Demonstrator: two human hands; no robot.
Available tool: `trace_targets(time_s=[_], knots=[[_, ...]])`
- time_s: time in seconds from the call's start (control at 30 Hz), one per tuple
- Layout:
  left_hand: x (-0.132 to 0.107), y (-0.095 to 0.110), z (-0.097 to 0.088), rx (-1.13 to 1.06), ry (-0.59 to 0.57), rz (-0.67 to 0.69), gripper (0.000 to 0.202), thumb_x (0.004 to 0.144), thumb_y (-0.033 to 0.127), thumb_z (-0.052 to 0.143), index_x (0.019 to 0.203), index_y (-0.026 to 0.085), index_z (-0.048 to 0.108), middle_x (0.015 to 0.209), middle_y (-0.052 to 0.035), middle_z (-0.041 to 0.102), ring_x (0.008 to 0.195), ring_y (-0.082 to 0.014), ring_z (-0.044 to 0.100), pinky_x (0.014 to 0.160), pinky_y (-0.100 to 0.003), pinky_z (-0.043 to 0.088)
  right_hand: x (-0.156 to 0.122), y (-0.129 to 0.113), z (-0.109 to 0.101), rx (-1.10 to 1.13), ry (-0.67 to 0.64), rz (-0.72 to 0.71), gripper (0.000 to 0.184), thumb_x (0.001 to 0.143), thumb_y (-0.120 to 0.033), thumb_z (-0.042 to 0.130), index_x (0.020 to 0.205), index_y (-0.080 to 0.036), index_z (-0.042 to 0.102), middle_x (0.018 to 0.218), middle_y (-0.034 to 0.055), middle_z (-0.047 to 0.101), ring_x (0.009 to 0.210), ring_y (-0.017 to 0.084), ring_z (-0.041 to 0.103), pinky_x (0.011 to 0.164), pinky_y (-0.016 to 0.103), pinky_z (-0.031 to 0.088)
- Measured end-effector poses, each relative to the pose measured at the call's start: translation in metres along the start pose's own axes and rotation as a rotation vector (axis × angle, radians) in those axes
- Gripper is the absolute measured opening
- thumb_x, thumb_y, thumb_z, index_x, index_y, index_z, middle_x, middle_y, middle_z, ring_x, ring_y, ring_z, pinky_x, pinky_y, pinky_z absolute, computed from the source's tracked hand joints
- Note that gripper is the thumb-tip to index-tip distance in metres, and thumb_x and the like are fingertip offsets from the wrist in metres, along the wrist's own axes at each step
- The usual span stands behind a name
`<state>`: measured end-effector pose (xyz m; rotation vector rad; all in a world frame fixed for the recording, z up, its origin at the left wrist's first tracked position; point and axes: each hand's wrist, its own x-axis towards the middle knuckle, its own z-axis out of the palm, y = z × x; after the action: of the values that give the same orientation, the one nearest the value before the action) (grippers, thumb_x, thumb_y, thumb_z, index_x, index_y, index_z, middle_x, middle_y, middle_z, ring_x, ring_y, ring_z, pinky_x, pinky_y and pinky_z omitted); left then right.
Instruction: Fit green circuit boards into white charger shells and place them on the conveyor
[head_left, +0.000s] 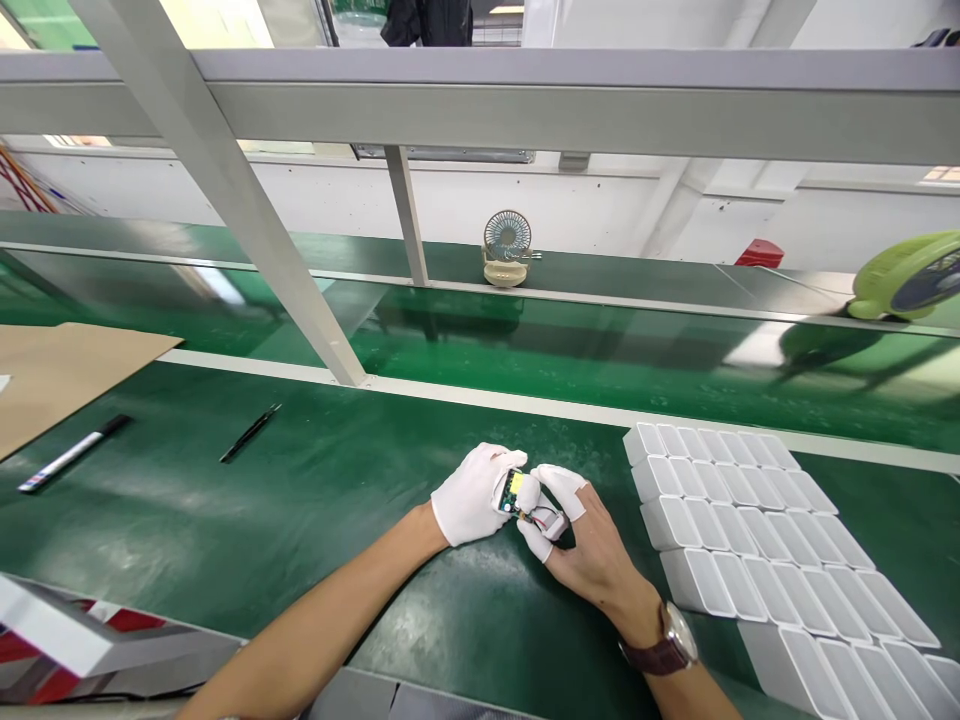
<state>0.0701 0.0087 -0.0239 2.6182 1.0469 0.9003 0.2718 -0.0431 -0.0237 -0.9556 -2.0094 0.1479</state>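
A small circuit board [513, 490] with a yellow part on it is held just above the green table, between my two hands. My left hand [477, 494], in a white glove, is closed around the board's left side. White finger covers are on the fingers of my right hand [581, 535], which grips a small whitish-grey piece [551, 522] joined to the board by thin red and dark wires. Part of the board and the piece is hidden by my fingers, so their exact shape is unclear.
Rows of white plastic bins [750, 540] stand at the right. Black tweezers [250, 433], a marker pen [73, 455] and brown cardboard [67, 375] lie at the left. Beyond a slanted metal post [255, 210] are a small fan [507, 245] and a green fan [900, 275].
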Motion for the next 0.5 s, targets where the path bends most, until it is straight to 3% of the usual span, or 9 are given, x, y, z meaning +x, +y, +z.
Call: trace_targets(time_s=[0.27, 0.5], knots=[[-0.0005, 0.0003, 0.0, -0.015, -0.03, -0.041, 0.047, 0.074, 0.019, 0.065, 0.119, 0.019, 0.053, 0.109, -0.0113, 0.064, 0.103, -0.0272, 0.062, 0.09, -0.042, 0.055, -0.0018, 0.001, 0.0006, -0.001, -0.007, 0.01, 0.071, 0.087, -0.017, 0.068, 0.149, -0.016, 0.035, 0.127, 0.017, 0.058, 0.123, 0.032, 0.053, 0.098, 0.052, 0.053], [-0.0043, -0.0052, 0.0045, -0.024, 0.018, -0.021, 0.052, 0.074, 0.02, 0.067, 0.123, 0.019, 0.05, 0.109, -0.0113, 0.062, 0.103, -0.0268, 0.06, 0.09, -0.042, 0.055, -0.0005, 0.0001, 0.0011, -0.027, -0.007, -0.014, 0.07, 0.087, -0.015, 0.067, 0.149, -0.013, 0.034, 0.13, 0.0198, 0.056, 0.124, 0.033, 0.053, 0.098, 0.053, 0.053]])
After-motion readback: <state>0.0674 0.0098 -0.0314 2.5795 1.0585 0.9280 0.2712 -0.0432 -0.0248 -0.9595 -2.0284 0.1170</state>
